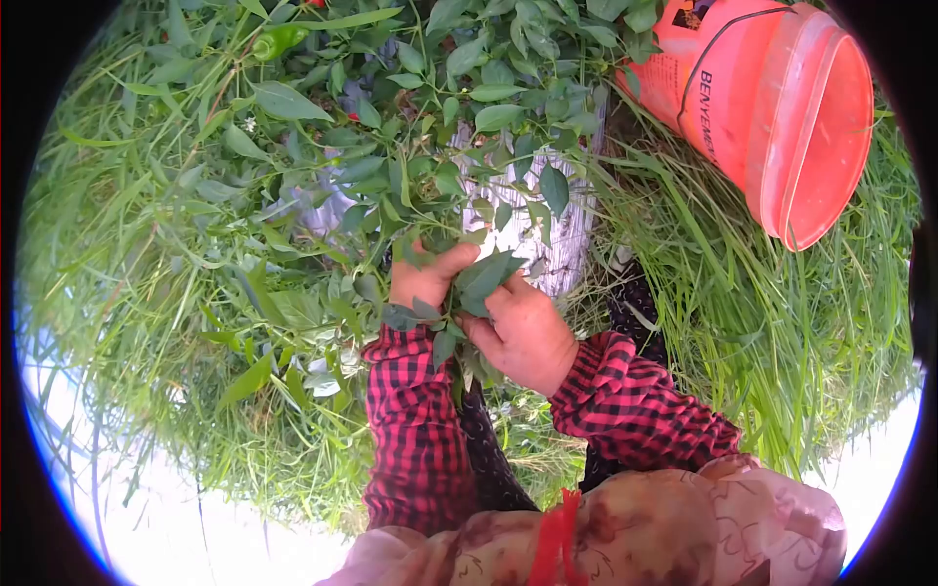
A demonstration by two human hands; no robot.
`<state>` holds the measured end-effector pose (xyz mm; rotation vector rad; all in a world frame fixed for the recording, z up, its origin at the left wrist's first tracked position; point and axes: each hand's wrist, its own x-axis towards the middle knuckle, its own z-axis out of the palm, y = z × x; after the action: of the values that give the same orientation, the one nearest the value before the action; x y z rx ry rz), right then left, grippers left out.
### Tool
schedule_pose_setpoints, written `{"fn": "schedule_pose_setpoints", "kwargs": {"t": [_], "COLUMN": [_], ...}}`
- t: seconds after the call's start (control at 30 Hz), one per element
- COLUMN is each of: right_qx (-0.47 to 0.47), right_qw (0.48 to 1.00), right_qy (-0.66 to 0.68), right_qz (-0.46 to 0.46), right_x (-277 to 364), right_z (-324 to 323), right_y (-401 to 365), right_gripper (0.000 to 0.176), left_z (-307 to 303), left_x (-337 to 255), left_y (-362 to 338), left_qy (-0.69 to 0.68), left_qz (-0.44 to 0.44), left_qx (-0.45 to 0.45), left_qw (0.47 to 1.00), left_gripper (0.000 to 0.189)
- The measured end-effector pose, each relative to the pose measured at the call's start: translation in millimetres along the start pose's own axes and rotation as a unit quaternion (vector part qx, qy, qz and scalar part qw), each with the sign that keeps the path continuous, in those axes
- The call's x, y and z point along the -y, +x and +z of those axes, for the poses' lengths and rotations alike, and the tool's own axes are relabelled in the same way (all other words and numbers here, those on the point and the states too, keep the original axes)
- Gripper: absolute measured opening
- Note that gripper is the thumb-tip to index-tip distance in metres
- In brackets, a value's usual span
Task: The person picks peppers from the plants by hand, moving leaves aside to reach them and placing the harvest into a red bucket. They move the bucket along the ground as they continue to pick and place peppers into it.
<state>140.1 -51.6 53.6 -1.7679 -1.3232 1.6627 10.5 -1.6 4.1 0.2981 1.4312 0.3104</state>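
My left hand (pixel 422 280) reaches into a leafy pepper plant (pixel 498 117), its thumb pointing right. The fingers look curled, partly covered by leaves, and what they hold is hidden. Close beside it on the right, my right hand (pixel 528 330) is closed, thumb and fingers pinching a leafy stem (pixel 486 278) of the plant. Dark green leaves lie between and over both hands. A green pepper (pixel 278 41) hangs at the upper left, and small bits of red show among the foliage.
A red-orange bucket (pixel 728 107) with a dark wire handle lies tilted on the grass at the upper right, its mouth facing right. White plastic sheeting (pixel 562 220) shows beneath the plant. Tall grass (pixel 762 322) grows on both sides. My legs in dark patterned trousers are below.
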Motion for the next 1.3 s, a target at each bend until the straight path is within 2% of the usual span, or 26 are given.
{"fn": "schedule_pose_setpoints", "kwargs": {"t": [0.07, 0.1, 0.13, 0.23, 0.3, 0.37, 0.5, 0.57, 0.63, 0.67, 0.7, 0.73, 0.77, 0.8, 0.83, 0.9, 0.93, 0.97, 1.0, 1.03, 1.07, 1.1, 1.13, 1.23, 1.27, 1.3], "right_qx": [-0.039, -0.069, -0.097, -0.081, -0.078, -0.040, 0.049, 0.101, 0.133, 0.098, 0.061, 0.043, 0.027, 0.041, 0.026, -0.009, -0.009, -0.050, -0.052, -0.081, -0.058, -0.031, -0.010, 0.050, 0.055, 0.056], "right_qw": [0.997, 0.966, 0.894, 0.840, 0.827, 0.837, 0.851, 0.911, 0.900, 0.845, 0.762, 0.666, 0.618, 0.596, 0.627, 0.726, 0.724, 0.943, 0.991, 0.992, 0.992, 0.948, 0.925, 0.934, 0.985, 0.998], "right_qy": [0.057, 0.240, 0.413, 0.493, 0.523, 0.536, 0.510, 0.379, 0.399, 0.525, 0.634, 0.733, 0.773, 0.790, 0.765, 0.662, 0.664, 0.319, 0.122, -0.082, 0.105, 0.286, 0.348, 0.327, 0.152, -0.028], "right_qz": [-0.030, 0.060, 0.147, 0.212, 0.192, 0.103, 0.120, -0.124, -0.115, -0.001, 0.113, 0.130, 0.138, 0.141, 0.146, 0.187, 0.187, 0.076, 0.011, -0.048, 0.046, 0.137, 0.151, 0.139, 0.067, -0.008], "right_x": [-8.7, -11.4, -14.0, -22.3, -16.4, -12.9, -18.3, -11.9, -0.2, 3.2, 3.5, -6.5, -14.6, -27.9, -37.7, -45.5, -63.6, -90.2, -91.5, -92.0, -89.0, -77.7, -70.2, -100.0, -112.1, -121.6], "right_z": [5.4, 7.2, 8.8, 3.3, 5.4, 6.9, -4.8, -6.6, -11.6, -15.8, -19.1, -20.4, -27.0, -37.8, -47.4, -60.7, -58.2, -48.5, -45.2, -42.2, -38.0, -35.1, -30.1, 4.5, 13.1, 19.6], "right_y": [-1.1, -0.4, 0.3, -0.4, -3.5, -4.0, -10.3, -14.2, -24.8, -27.0, -29.0, -26.3, -20.4, -15.4, -11.6, -5.0, -3.2, -2.6, 1.4, 5.6, 8.6, 15.9, 27.2, 54.9, 62.5, 69.4], "right_gripper": [0.024, 0.022, 0.022, 0.023, 0.026, 0.028, 0.019, 0.018, 0.020, 0.023, 0.026, 0.026, 0.024, 0.026, 0.034, 0.040, 0.040, 0.038, 0.038, 0.037, 0.032, 0.027, 0.022, 0.026, 0.025, 0.024], "left_z": [3.8, 5.5, 6.0, 6.6, 8.5, 12.8, 0.6, -7.4, -16.8, -38.3, -41.3, -34.2, -35.4, -40.4, -47.9, -60.0, -57.9, -57.0, -57.9, -60.4, -63.7, -66.8, -71.6, -92.3, -100.1, -104.8], "left_x": [-3.4, -3.6, 2.7, 12.7, 10.0, -0.8, 2.2, 7.2, 4.1, 1.3, -8.8, -15.8, -16.0, -17.3, -18.3, -17.1, -19.4, -20.8, -20.6, -18.9, -16.1, -14.4, -16.1, -21.4, -17.5, -15.8], "left_y": [-0.9, -1.0, 0.6, 4.6, 2.7, -3.5, -3.4, 0.0, -4.6, -0.9, -1.3, -12.3, -13.2, -11.6, -9.4, -3.8, -7.3, -9.6, -10.1, -9.1, -7.9, -6.4, -3.8, 4.9, 7.2, 7.9], "left_qy": [-0.001, -0.002, -0.061, -0.016, -0.014, -0.011, 0.113, 0.187, 0.182, 0.007, -0.167, -0.190, -0.187, -0.308, -0.422, -0.419, -0.379, -0.336, -0.328, -0.326, -0.373, -0.417, -0.415, -0.335, -0.314, -0.293], "left_qz": [-0.010, -0.019, 0.001, 0.029, 0.028, 0.023, 0.050, 0.137, 0.189, 0.024, -0.143, -0.112, -0.114, -0.123, -0.132, -0.155, -0.099, -0.040, -0.028, -0.028, -0.036, -0.043, -0.044, -0.098, -0.092, -0.086], "left_qx": [-0.015, -0.031, -0.031, -0.095, -0.102, -0.075, -0.073, -0.117, -0.084, -0.011, 0.064, 0.061, 0.064, 0.143, 0.216, 0.272, 0.222, 0.169, 0.140, 0.139, 0.193, 0.246, 0.246, 0.295, 0.294, 0.293], "left_qw": [1.000, 0.999, 0.998, 0.995, 0.994, 0.997, 0.990, 0.966, 0.961, 1.000, 0.973, 0.973, 0.974, 0.933, 0.870, 0.852, 0.893, 0.926, 0.934, 0.935, 0.907, 0.874, 0.875, 0.889, 0.898, 0.906], "left_gripper": [0.029, 0.036, 0.036, 0.034, 0.034, 0.034, 0.029, 0.028, 0.027, 0.024, 0.023, 0.022, 0.022, 0.024, 0.030, 0.037, 0.039, 0.040, 0.043, 0.043, 0.044, 0.044, 0.044, 0.045, 0.045, 0.044]}}
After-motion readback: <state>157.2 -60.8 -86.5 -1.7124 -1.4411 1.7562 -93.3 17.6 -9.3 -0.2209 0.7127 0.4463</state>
